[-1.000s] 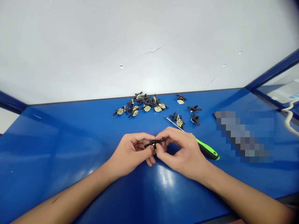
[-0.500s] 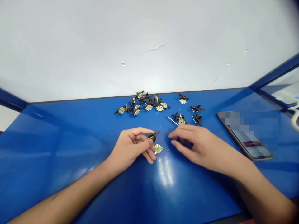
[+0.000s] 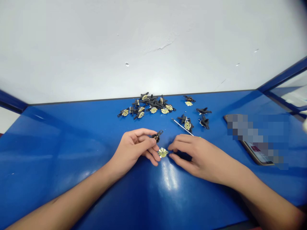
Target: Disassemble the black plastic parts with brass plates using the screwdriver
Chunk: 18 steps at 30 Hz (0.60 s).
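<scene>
Between its thumb and fingers, my left hand [image 3: 137, 147] pinches a black plastic housing [image 3: 157, 136] with a coppery centre and a looped arm. Just below it, a yellowish-green round plate [image 3: 163, 152] with small side tabs lies by the left fingertips. My right hand [image 3: 194, 156] is open just right of that plate, thumb and forefinger apart close to the table, with a tiny dark piece partly visible between them. Beyond the right knuckles, a thin metal rod [image 3: 182, 126] extends, its near end hidden by the hand.
A heap of black parts with yellowish discs [image 3: 153, 103] sits near the white wall [image 3: 96, 48]. Several similar parts [image 3: 203, 121] are scattered to its right. A phone [image 3: 256, 151], partly blurred out, lies at the right on the blue table [image 3: 72, 140].
My right hand has moved left and slightly down to beside the round plate, uncovering more of the rod. The housing in my left hand has tilted more upright.
</scene>
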Each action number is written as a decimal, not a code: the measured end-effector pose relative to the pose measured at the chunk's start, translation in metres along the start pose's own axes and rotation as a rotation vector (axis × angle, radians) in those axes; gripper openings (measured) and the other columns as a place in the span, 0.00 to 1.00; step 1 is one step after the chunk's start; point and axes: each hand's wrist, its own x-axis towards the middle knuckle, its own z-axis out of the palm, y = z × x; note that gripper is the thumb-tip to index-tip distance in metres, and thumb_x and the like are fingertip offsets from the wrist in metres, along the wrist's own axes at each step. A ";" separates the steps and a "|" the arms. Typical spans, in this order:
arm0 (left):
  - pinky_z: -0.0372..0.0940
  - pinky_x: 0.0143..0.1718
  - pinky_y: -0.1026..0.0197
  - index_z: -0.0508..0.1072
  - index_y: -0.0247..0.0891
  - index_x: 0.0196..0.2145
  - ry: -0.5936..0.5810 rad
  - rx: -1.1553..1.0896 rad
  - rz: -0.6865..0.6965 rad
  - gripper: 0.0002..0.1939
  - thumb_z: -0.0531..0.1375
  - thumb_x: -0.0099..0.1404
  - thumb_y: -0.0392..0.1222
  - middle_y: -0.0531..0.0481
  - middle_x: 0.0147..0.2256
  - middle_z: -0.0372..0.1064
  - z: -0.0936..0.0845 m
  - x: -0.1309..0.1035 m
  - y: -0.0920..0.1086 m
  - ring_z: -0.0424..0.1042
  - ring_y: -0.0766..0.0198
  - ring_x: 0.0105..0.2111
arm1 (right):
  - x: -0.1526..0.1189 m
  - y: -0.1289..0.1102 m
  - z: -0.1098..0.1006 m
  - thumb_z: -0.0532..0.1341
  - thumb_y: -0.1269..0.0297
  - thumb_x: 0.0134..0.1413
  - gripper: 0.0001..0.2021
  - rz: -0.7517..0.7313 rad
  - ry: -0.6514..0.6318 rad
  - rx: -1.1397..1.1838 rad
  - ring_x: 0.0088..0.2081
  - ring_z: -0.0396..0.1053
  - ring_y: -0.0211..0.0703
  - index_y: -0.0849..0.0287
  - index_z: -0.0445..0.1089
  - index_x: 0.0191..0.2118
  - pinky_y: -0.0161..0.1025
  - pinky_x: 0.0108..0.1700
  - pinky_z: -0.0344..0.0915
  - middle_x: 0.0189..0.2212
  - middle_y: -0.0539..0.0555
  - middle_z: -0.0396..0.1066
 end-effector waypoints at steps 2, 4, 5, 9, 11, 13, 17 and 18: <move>0.77 0.24 0.61 0.76 0.33 0.45 -0.004 0.004 0.000 0.11 0.68 0.66 0.38 0.48 0.28 0.79 -0.001 0.000 0.000 0.81 0.59 0.23 | 0.002 -0.001 0.004 0.60 0.65 0.67 0.09 -0.032 0.071 -0.019 0.41 0.71 0.47 0.56 0.74 0.49 0.44 0.41 0.69 0.39 0.55 0.73; 0.77 0.24 0.61 0.76 0.32 0.44 -0.004 0.009 0.002 0.11 0.68 0.66 0.39 0.48 0.28 0.79 -0.001 0.000 0.000 0.80 0.60 0.23 | 0.004 -0.002 0.008 0.59 0.64 0.68 0.11 -0.076 0.105 -0.040 0.43 0.70 0.49 0.56 0.74 0.51 0.46 0.45 0.68 0.41 0.56 0.72; 0.77 0.24 0.61 0.76 0.32 0.44 -0.001 0.011 0.005 0.11 0.68 0.66 0.39 0.48 0.27 0.79 -0.001 0.000 0.000 0.80 0.60 0.23 | 0.005 -0.002 0.009 0.59 0.64 0.68 0.10 -0.097 0.106 -0.045 0.44 0.69 0.49 0.56 0.74 0.51 0.47 0.46 0.68 0.42 0.57 0.72; 0.77 0.23 0.62 0.76 0.33 0.43 0.001 0.013 0.015 0.10 0.68 0.66 0.39 0.49 0.26 0.78 -0.001 0.000 0.000 0.80 0.60 0.22 | 0.006 -0.004 0.012 0.58 0.66 0.69 0.10 -0.157 0.104 -0.046 0.44 0.68 0.48 0.56 0.77 0.47 0.45 0.45 0.68 0.42 0.57 0.70; 0.76 0.23 0.62 0.76 0.33 0.43 0.000 0.009 0.014 0.10 0.68 0.66 0.39 0.49 0.26 0.78 -0.001 0.000 0.000 0.80 0.60 0.22 | 0.006 -0.005 0.012 0.58 0.67 0.68 0.10 -0.187 0.105 -0.057 0.43 0.67 0.48 0.58 0.77 0.46 0.45 0.45 0.68 0.40 0.57 0.70; 0.76 0.23 0.62 0.76 0.33 0.43 0.001 0.005 0.012 0.10 0.68 0.66 0.39 0.49 0.27 0.79 -0.001 0.001 0.000 0.80 0.60 0.22 | 0.007 -0.005 0.013 0.58 0.70 0.68 0.10 -0.212 0.109 -0.084 0.43 0.67 0.48 0.60 0.77 0.45 0.46 0.45 0.69 0.38 0.57 0.70; 0.76 0.22 0.62 0.76 0.33 0.42 0.008 -0.006 0.011 0.09 0.68 0.66 0.39 0.49 0.26 0.79 -0.001 0.002 0.001 0.80 0.60 0.22 | 0.008 -0.005 0.016 0.56 0.72 0.66 0.11 -0.228 0.195 -0.149 0.39 0.65 0.48 0.63 0.77 0.39 0.46 0.41 0.67 0.36 0.59 0.69; 0.77 0.22 0.62 0.76 0.33 0.41 0.010 -0.009 0.011 0.09 0.68 0.66 0.38 0.49 0.26 0.78 0.000 0.002 0.001 0.80 0.60 0.22 | 0.008 -0.005 0.017 0.56 0.73 0.66 0.11 -0.226 0.226 -0.138 0.38 0.65 0.47 0.63 0.76 0.38 0.45 0.40 0.67 0.34 0.58 0.69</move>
